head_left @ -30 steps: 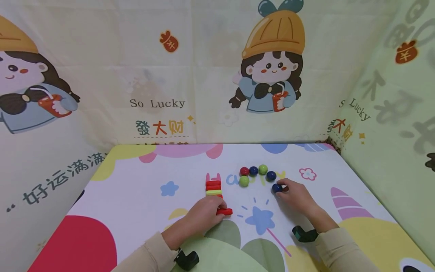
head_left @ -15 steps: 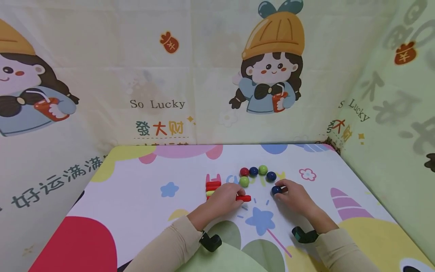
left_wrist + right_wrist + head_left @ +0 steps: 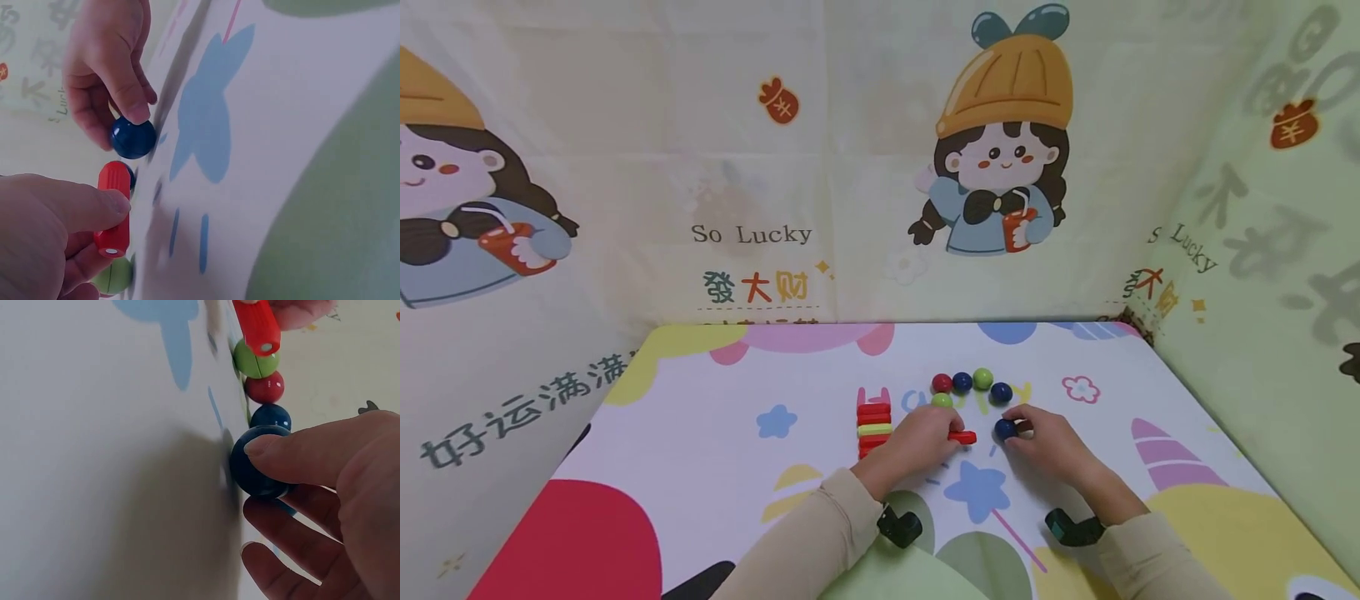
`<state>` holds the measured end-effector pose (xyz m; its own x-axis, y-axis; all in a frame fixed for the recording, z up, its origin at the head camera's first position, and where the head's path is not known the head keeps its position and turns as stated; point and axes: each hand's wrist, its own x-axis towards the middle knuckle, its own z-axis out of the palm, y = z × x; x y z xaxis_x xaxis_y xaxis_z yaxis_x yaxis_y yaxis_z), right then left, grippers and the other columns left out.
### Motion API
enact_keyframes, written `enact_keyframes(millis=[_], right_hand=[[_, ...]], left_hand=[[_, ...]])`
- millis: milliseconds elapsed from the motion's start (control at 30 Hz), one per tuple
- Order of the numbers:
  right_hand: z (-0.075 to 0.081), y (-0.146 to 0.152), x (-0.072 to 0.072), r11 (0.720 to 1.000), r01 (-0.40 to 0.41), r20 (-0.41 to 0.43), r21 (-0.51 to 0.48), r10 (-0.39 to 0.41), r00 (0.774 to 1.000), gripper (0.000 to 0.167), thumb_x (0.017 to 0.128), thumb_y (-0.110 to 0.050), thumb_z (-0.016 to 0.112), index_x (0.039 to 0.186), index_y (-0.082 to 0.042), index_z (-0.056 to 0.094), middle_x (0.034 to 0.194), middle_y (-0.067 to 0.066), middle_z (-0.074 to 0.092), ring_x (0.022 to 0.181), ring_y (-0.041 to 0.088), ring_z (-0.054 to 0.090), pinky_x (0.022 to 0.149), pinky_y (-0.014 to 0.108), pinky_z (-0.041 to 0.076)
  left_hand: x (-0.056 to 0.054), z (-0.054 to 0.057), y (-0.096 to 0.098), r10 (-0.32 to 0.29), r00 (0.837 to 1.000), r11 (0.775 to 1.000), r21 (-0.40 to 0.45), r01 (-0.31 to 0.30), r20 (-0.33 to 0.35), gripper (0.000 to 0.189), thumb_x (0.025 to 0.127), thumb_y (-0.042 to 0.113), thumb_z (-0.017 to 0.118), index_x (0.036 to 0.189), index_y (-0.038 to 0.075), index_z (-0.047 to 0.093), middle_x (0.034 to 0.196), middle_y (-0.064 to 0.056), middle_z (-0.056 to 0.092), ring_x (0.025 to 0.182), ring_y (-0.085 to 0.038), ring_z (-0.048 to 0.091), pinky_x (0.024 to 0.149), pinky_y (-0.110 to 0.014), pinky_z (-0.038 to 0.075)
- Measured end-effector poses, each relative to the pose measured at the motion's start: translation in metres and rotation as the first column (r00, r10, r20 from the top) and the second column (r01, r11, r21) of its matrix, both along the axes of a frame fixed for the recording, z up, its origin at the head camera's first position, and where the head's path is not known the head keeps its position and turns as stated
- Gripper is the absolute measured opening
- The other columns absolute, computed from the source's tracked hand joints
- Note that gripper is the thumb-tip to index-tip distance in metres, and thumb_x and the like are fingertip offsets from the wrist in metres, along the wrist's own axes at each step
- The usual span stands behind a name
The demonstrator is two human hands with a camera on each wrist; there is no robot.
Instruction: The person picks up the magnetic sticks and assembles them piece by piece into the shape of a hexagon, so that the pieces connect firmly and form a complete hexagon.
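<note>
**Left hand (image 3: pixel 917 437) on a red rod (image 3: pixel 968 437), right hand (image 3: pixel 1051 447) on a blue ball (image 3: pixel 1003 430), both over a printed tabletop (image 3: pixel 700 454)**

Far left: pale, creased wall (image 3: pixel 625 167), cropped cartoon figure (image 3: pixel 482 217) in an orange cap, dark lettering (image 3: pixel 527 408) slanting below it. Lower left: tabletop is white with a big red patch (image 3: pixel 572 542); black shape (image 3: pixel 700 581) at bottom edge.

Left of centre: printed blue star (image 3: pixel 777 422), then a rod row (image 3: pixel 874 410), red with one yellow-green, lying side by side; near end partly behind the left arm. Above it on the wall: "So Lucky" and coloured characters.

Centre: left fingers curled, thumb and fingers pinching the red rod, gap about rod-thick. Rod end just short of the blue ball. Behind: arc of loose balls (image 3: pixel 962 382), red, blue, green, blue, plus a green one partly hidden by the left hand. Full cartoon figure (image 3: pixel 1000 167) on the wall above.

Right of centre: right fingers part-spread, gap one ball wide, thumb and index pinching the blue ball. Can't tell if ball touches the surface.

Far right: pink flower outline (image 3: pixel 1081 389), purple striped print (image 3: pixel 1180 454), yellow patch (image 3: pixel 1225 525) lower right. Side wall (image 3: pixel 1232 317) greenish, faint grey characters, red pouch print (image 3: pixel 1295 123) upper right.
</note>
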<state>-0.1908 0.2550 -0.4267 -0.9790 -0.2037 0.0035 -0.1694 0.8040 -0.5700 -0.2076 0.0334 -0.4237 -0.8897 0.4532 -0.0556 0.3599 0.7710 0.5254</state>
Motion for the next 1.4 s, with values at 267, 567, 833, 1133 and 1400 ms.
enact_keyframes(millis=[267, 567, 833, 1133, 1400], right_hand=[[-0.002, 0.0, 0.004, 0.999, -0.019, 0.014, -0.027, 0.019, 1.0, 0.033, 0.088, -0.005, 0.074, 0.119, 0.0, 0.064, 0.112, 0.013, 0.068, 0.102, 0.031, 0.065, 0.09, 0.049, 0.053], [-0.005, -0.005, 0.006, 0.999, -0.016, 0.011, -0.032, 0.016, 1.0, 0.036, 0.088, -0.007, 0.076, 0.12, -0.001, 0.063, 0.115, 0.014, 0.067, 0.101, 0.031, 0.065, 0.089, 0.048, 0.054], [-0.004, -0.007, 0.005, 0.999, -0.021, 0.01, -0.024, 0.022, 1.0, 0.034, 0.087, -0.008, 0.077, 0.118, -0.003, 0.064, 0.111, 0.012, 0.068, 0.099, 0.029, 0.066, 0.087, 0.046, 0.055], [-0.004, -0.009, 0.005, 0.999, -0.038, -0.013, -0.016, 0.038, 0.999, 0.036, 0.085, -0.008, 0.079, 0.118, -0.002, 0.064, 0.111, 0.01, 0.067, 0.097, 0.027, 0.064, 0.088, 0.047, 0.054], [-0.007, -0.013, 0.001, 0.995, -0.087, -0.103, 0.055, 0.092, 0.99, 0.024, 0.085, -0.01, 0.079, 0.107, -0.005, 0.072, 0.102, 0.005, 0.067, 0.095, 0.025, 0.06, 0.09, 0.05, 0.051]], left_hand=[[-0.003, -0.002, 0.011, -0.004, 1.0, 0.999, -0.04, 0.003, -0.016, 0.025, 0.091, 0.019, 0.076, 0.115, 0.014, 0.072, 0.095, 0.006, 0.062, 0.086, -0.008, 0.053, 0.071, -0.017, 0.048], [-0.002, -0.003, 0.018, 0.004, 1.0, 0.999, -0.033, -0.005, -0.024, 0.023, 0.09, 0.019, 0.077, 0.111, 0.015, 0.073, 0.093, 0.006, 0.062, 0.084, -0.008, 0.053, 0.072, -0.017, 0.049], [-0.006, -0.006, 0.024, 0.018, 1.0, 1.0, -0.023, -0.018, -0.011, 0.023, 0.09, 0.017, 0.077, 0.113, 0.016, 0.073, 0.097, 0.006, 0.063, 0.086, -0.008, 0.054, 0.072, -0.016, 0.049], [-0.007, -0.009, 0.023, 0.01, 1.0, 1.0, -0.016, -0.01, 0.006, 0.025, 0.091, 0.018, 0.076, 0.116, 0.016, 0.072, 0.098, 0.006, 0.062, 0.087, -0.008, 0.054, 0.075, -0.017, 0.05], [-0.012, -0.009, 0.023, -0.036, 0.999, 0.999, 0.013, 0.036, -0.005, 0.025, 0.091, 0.019, 0.076, 0.115, 0.016, 0.072, 0.098, 0.008, 0.064, 0.089, -0.008, 0.055, 0.079, -0.018, 0.049]])
